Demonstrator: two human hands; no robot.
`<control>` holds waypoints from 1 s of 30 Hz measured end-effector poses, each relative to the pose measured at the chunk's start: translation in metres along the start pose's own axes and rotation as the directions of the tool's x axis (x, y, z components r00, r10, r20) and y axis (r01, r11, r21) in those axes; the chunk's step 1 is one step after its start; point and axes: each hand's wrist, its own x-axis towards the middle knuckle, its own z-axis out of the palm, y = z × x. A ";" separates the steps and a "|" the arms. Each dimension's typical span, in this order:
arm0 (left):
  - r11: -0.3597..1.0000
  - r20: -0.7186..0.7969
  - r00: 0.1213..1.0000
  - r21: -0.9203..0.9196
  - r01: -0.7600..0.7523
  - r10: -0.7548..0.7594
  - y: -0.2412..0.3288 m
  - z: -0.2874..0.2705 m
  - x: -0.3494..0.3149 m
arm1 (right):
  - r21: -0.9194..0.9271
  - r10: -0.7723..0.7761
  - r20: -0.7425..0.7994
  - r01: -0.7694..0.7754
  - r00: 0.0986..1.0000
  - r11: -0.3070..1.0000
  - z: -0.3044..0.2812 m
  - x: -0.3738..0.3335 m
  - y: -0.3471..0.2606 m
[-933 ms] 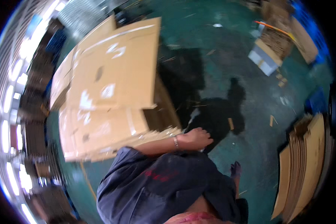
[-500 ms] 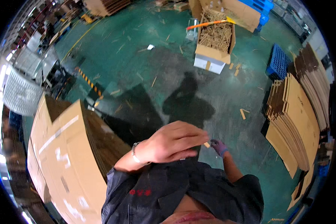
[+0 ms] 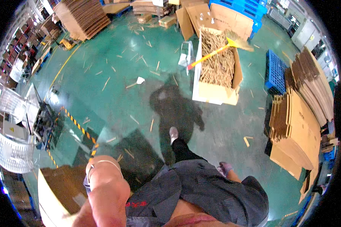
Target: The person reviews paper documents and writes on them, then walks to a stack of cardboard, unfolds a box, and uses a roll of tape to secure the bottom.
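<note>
My left forearm rises from the lower left, with a thin bracelet on the wrist (image 3: 102, 166). The left hand itself is hidden behind that wrist. Just beside it to the left lies a stack of flat brown cardboard sheets (image 3: 55, 189); I cannot tell whether the hand touches them. My right hand (image 3: 225, 168), in a purple glove, hangs by my hip with its fingers curled and nothing visible in it. My dark shirt (image 3: 204, 193) fills the lower middle, and one shoe (image 3: 173, 134) steps onto the green floor.
Ahead stands an open cardboard box (image 3: 216, 94) full of wood strips, a yellow-handled broom (image 3: 212, 55) lying across it. A blue pallet (image 3: 276, 72) and stacked flat cartons (image 3: 299, 128) are at the right. A white wire cart (image 3: 11, 151) stands left, more cardboard stacks (image 3: 83, 19) behind.
The view has swung from the cardboard stack to the open floor and the strip-filled box. The cardboard slid to the lower left, and my left arm has come closer to the camera.
</note>
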 end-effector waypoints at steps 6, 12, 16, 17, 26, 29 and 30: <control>0.776 0.107 0.980 -0.627 -0.067 0.170 -0.209 0.013 -0.019 | -0.545 -0.103 -0.063 0.052 0.993 0.837 0.166 0.070 -0.179; 0.924 0.043 0.931 -0.116 0.365 -0.363 -0.357 -0.044 -0.103 | -0.328 -0.732 0.118 0.722 0.671 0.609 0.373 0.072 -0.459; 0.787 0.421 0.701 0.050 0.615 -0.575 -0.490 -0.092 -0.189 | -0.171 -0.861 0.434 0.962 0.266 0.211 0.537 0.058 -0.615; 0.775 0.482 0.635 0.169 0.610 -0.604 -0.523 -0.093 -0.202 | -0.341 -0.832 0.480 0.933 0.279 0.116 0.558 0.083 -0.635; 0.724 0.668 0.326 0.486 0.489 -0.669 -0.832 -0.092 -0.306 | -0.712 -0.403 0.695 0.650 0.596 -0.267 0.569 0.310 -0.668; 0.748 0.761 0.241 0.433 0.504 -0.603 -0.928 -0.077 -0.347 | -0.414 -0.609 0.358 0.705 0.708 0.576 0.583 0.321 -0.679; 0.771 0.800 0.207 0.419 0.480 -0.564 -0.960 -0.068 -0.363 | -0.279 -0.414 0.135 0.435 0.900 0.856 0.599 0.322 -0.693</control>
